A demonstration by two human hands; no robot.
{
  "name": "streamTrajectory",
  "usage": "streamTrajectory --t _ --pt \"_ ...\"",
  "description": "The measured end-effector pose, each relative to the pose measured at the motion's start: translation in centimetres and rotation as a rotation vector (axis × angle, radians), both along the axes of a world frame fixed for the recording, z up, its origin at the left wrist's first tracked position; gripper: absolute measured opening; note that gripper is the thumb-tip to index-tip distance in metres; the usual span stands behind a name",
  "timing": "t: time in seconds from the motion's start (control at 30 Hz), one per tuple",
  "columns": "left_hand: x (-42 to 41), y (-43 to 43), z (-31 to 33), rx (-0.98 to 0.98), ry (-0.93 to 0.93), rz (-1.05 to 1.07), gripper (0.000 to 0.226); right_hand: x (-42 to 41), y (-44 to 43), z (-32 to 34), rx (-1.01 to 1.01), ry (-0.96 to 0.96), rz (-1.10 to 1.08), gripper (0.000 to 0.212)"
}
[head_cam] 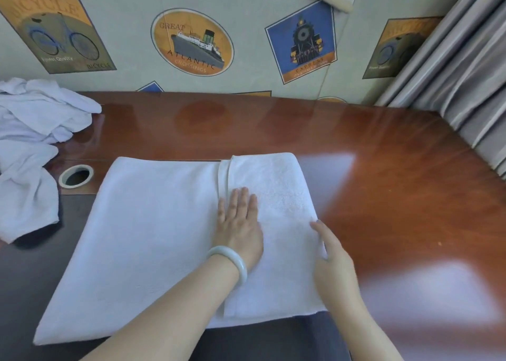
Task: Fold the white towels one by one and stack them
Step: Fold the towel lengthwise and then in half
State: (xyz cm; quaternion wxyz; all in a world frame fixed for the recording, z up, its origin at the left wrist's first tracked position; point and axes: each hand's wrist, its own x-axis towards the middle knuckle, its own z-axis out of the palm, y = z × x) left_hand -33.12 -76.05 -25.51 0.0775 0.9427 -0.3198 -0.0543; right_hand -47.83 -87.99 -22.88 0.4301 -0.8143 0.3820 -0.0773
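Lying spread across a glossy reddish-brown wooden tabletop (383, 169), close to its near edge, a large white terry-cloth towel (153, 237) is shown with its right-hand portion turned over leftward, so that a doubled panel is formed on that side. The left hand (238, 223), with a pale green stone bangle (232, 262) worn at the wrist, is laid flat on the panel beside its hemmed edge, fingers straight and together, pressing the cloth down. The right hand (332, 259) is placed at the fold along the towel's right side; its thumb is seen on top and its fingers appear to be tucked beneath, so the fold is judged to be pinched. A crumpled heap of unfolded white towels (32, 130) is seen well apart at the far left of the tabletop. No finished stack is in view. The towel can be expected to be soft, limp and fairly thick, light to lift but prone to sagging and sliding on the polished wood. It would best be taken by its corners or along a folded edge, with one palm kept on it so that the layers are held aligned.
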Motion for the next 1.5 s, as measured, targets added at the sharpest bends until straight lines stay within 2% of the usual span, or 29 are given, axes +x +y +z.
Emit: streamTrajectory --t 0.03,0.13,0.27,0.43,0.53,0.6,0.7,0.8,0.9,0.97,1.0,1.07,1.1,1.13,1.17,1.23,1.27,1.3,1.37,1.43,1.5 --pt "-0.2 -0.3 0.1 -0.003 -0.011 0.000 0.064 -2.0 -1.1 0.3 0.055 -0.009 -0.036 0.076" --pt "-1.1 -0.6 -0.3 -0.025 0.034 0.009 0.061 -6.3 -1.7 -0.2 0.001 0.091 0.173 0.081" --pt "-1.8 -0.3 -1.1 0.002 -0.009 0.054 0.061 -7.2 -1.3 -0.4 0.052 0.053 0.307 0.084" --pt "-1.8 -0.3 -1.1 -0.010 -0.017 0.054 0.064 -7.0 -0.7 0.6 0.083 -0.077 0.297 0.075" --pt "-2.0 -0.2 -1.0 -0.012 -0.020 0.060 0.064 -6.9 0.1 1.2 0.186 -0.170 0.336 0.072" --pt "-2.0 -0.3 -0.9 -0.016 -0.015 0.062 0.063 -6.9 0.5 1.1 0.204 -0.123 0.260 0.070" --pt "-2.0 -0.3 -1.0 -0.007 -0.016 0.061 0.062 -6.1 1.7 1.4 -0.043 0.100 0.066 0.074" --pt "-2.0 -0.2 -1.0 -0.012 -0.014 0.065 0.061 -6.8 0.8 1.0 -0.352 0.267 0.182 0.060" --pt "-2.2 -0.2 -0.7 0.001 -0.017 0.077 0.062 -8.5 -0.3 0.2 -0.468 0.432 0.264 0.038" --pt "-2.3 -0.4 -0.7 0.000 -0.019 0.078 0.062 -8.8 -0.4 0.3 -0.407 0.453 0.290 0.028" --pt "-2.4 -0.3 -0.7 -0.001 -0.015 0.077 0.062 -8.8 -1.0 0.7 -0.288 0.442 0.298 0.028" --pt "-2.3 -0.4 -0.9 0.006 -0.022 0.077 0.063 -8.7 -3.1 2.0 0.012 0.417 0.339 0.037" --pt "-2.3 -0.4 -0.9 0.008 -0.024 0.081 0.063 -8.4 -4.0 3.0 0.067 0.462 0.407 0.046" --pt "-2.2 -0.5 -1.0 0.007 -0.022 0.084 0.063 -7.6 -4.7 3.6 0.037 0.501 0.456 0.055" --pt "-2.2 -0.5 -1.0 0.006 -0.017 0.084 0.063 -6.4 -5.1 3.6 -0.100 0.479 0.442 0.060" --pt "-2.3 -0.5 -0.9 0.005 -0.013 0.085 0.063 -2.8 -4.6 3.2 -0.451 0.173 0.288 0.057" --pt "-2.4 -0.5 -0.8 0.003 -0.009 0.088 0.063 -0.8 -3.5 3.2 -0.531 0.062 0.274 0.055" --pt "-2.4 -0.5 -0.7 -0.001 -0.004 0.089 0.062 1.1 -2.6 2.8 -0.570 0.056 0.341 0.056" --pt "-2.5 -0.4 -0.6 -0.006 0.009 0.088 0.062 2.7 -1.5 0.9 -0.556 0.167 0.488 0.059" --pt "-3.1 -0.1 -0.6 -0.009 0.011 0.079 0.062 1.9 -1.2 -1.2 -0.510 0.241 0.502 0.060" --pt "-4.0 0.5 -0.6 -0.019 0.008 0.061 0.063 0.1 -0.6 -1.8 -0.511 0.216 0.487 0.063"
